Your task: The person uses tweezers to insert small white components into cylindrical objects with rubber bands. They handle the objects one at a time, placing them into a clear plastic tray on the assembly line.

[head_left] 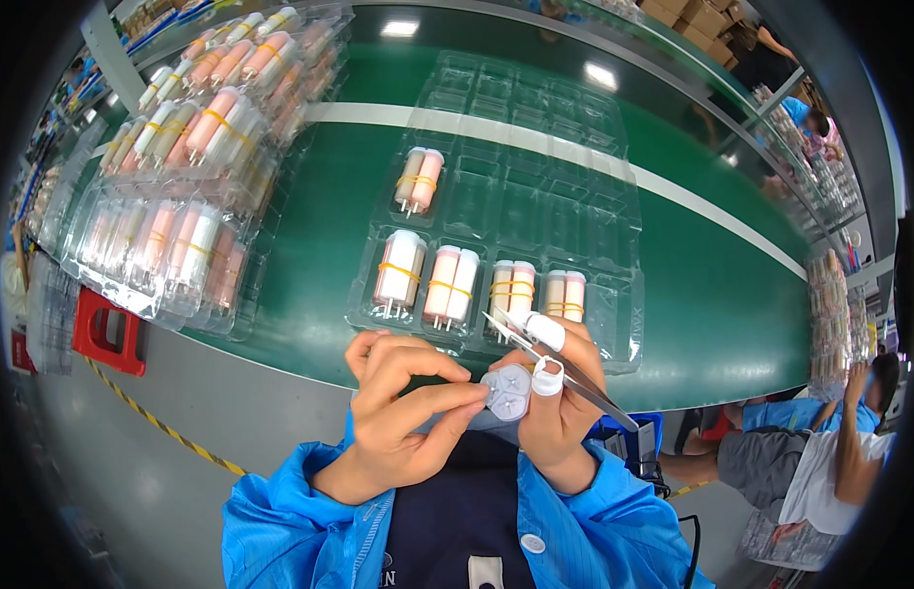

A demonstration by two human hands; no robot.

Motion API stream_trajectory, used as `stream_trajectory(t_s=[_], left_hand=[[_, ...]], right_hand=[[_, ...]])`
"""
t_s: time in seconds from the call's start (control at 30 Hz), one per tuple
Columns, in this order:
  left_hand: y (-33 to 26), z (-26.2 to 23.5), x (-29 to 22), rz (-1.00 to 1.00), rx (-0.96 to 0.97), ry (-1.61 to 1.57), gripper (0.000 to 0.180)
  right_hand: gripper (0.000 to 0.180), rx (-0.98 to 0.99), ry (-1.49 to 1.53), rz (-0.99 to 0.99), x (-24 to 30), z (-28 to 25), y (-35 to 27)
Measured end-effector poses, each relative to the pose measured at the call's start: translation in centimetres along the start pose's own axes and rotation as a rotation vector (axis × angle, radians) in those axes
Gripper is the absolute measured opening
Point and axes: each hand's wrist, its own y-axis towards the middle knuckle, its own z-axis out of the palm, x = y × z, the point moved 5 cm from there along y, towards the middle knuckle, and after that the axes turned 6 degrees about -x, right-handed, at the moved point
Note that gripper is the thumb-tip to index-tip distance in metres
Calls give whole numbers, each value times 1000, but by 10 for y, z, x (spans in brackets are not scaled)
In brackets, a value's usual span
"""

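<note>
My left hand (398, 412) and my right hand (560, 402) meet close to my chest around a small bundle of pale cylinders (507, 392), seen end-on. The left fingers pinch its side. The right hand grips it too and also holds metal tweezers (575, 378) that stick out to the lower right; two of its fingers wear white finger cots. Just beyond my hands lies a clear plastic tray (614, 226) on the green conveyor belt (712, 294). Several pink and white cylinder pairs bound with yellow rubber bands (450, 286) sit in its near pockets, and one pair (418, 180) sits further back.
Stacked clear trays (197, 157) full of banded pairs stand at the left on the belt. A red stand (108, 334) is below them. Another person in a blue coat (830, 432) sits at the right. Cardboard boxes (698, 15) are at the far side.
</note>
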Motion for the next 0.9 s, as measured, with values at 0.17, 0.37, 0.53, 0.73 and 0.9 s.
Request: stream_trajectory(t_s=[0.17,0.37,0.53,0.73,0.9], left_hand=[[0,0,0,-15,14,10,17],[0,-1,0,-6,26,54,15],[1,-2,-1,4,35,60,14],[-2,-3,-8,154,0,241,19],[-2,-3,-10,190,-39,290,19]], right_hand=[[26,13,16,-14,1,2,0],[29,47,-69,-56,2,2,-1],[34,54,-122,-80,1,4,-1],[25,32,-38,-21,0,1,-3],[30,59,-106,-82,2,3,-2]])
